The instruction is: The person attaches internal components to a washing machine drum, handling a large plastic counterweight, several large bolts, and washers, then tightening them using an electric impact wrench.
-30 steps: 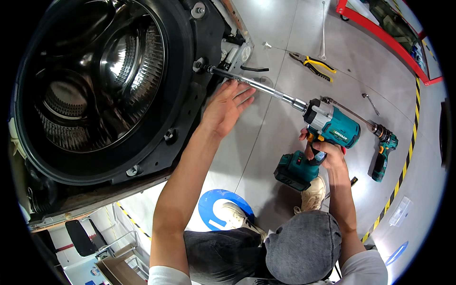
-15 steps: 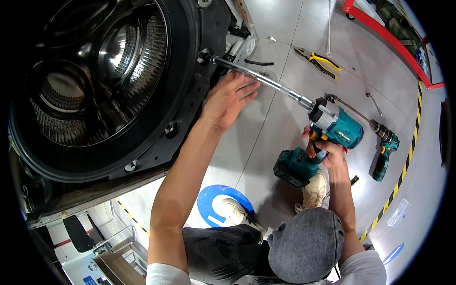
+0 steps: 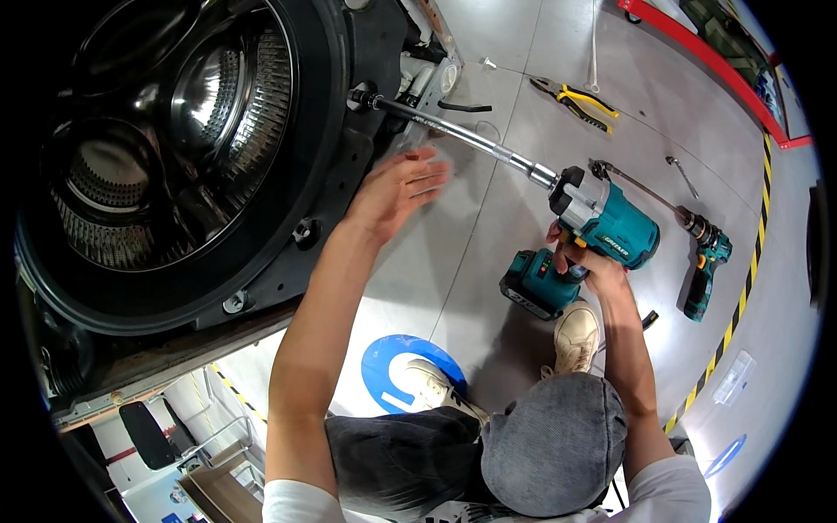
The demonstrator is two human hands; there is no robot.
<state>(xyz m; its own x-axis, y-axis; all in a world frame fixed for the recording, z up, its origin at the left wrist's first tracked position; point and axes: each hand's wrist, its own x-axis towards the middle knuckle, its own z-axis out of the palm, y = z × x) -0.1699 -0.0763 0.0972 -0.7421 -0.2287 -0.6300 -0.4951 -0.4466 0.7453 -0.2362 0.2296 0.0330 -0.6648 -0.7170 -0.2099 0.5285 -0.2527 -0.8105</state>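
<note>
My right hand (image 3: 586, 263) is wrapped round the grip of a teal cordless impact wrench (image 3: 621, 228) with a battery at its base. A long chrome extension bar (image 3: 479, 142) runs from its nose up and left. The bar's socket end meets a bolt (image 3: 359, 98) on the black rim around a washing machine's steel drum (image 3: 209, 96); whether it sits fully on the bolt I cannot tell. My left hand (image 3: 394, 190) is just below the bar, apart from it, with fingers spread and nothing held.
Yellow-and-black pliers (image 3: 580, 105), a small ratchet wrench (image 3: 683, 177), a teal cordless drill (image 3: 704, 266) with a long bit and a long thin rod (image 3: 595, 48) lie on the grey floor. A red-framed cart (image 3: 697, 57) stands far right, past black-and-yellow tape (image 3: 747, 292).
My left hand has come away from beneath the extension bar, moving left and down. The whole view has shifted slightly. My right hand keeps hold of the impact wrench.
</note>
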